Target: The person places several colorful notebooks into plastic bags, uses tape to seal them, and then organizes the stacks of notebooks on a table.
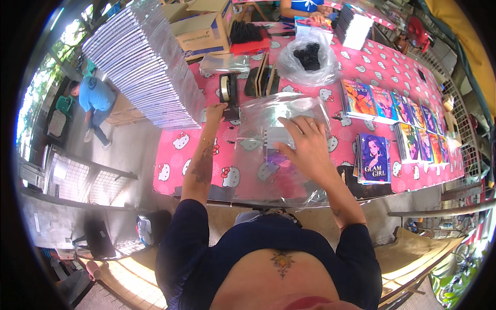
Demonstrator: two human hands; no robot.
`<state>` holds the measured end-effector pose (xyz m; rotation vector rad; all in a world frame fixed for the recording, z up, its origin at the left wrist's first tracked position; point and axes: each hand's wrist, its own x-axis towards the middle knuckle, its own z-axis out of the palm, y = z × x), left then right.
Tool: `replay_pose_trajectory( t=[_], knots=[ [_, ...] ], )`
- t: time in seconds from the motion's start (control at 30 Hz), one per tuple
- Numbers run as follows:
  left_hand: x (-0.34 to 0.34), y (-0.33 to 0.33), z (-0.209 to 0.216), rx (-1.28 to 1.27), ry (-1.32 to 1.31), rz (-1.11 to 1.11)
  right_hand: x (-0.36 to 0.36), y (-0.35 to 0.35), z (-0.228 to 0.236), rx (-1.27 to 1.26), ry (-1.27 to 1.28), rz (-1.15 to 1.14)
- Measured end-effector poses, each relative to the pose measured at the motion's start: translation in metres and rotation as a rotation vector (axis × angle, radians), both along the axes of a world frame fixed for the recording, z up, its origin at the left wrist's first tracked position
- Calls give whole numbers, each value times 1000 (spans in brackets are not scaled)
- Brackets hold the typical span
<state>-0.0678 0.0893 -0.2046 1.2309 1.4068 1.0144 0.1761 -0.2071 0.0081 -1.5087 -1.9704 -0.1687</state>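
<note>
My left hand is at the near end of a black tape dispenser, which carries a roll of pale tape. Its fingers are drawn together at the dispenser's edge; anything they pinch is too small to make out. My right hand lies with fingers spread on a sheet of clear plastic film at the table's front. Beneath the film, partly covered by that hand, is a spiral notebook with a pale face and a purple part.
The pink patterned table bears a tall stack of notebooks at left, a carton, and a plastic bag. Colourful notebooks and a purple-covered pile lie right. One person works opposite; another sits left.
</note>
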Motion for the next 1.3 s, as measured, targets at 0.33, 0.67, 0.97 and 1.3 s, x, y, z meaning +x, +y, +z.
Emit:
replay_pose_trajectory(
  t=[0.33, 0.67, 0.97, 1.3],
  knots=[
    [-4, -40, 6, 452, 1087, 56, -14, 23, 1, 77, -6, 25],
    [43, -146, 191, 493, -80, -885, -18, 27, 16, -220, -13, 105],
    [52, -126, 211, 600, 5, -978, 56, -16, 33, -111, 23, 119],
    [135, -148, 170, 1095, 433, -877, 79, -1, -68, -209, 97, 291]
  ],
)
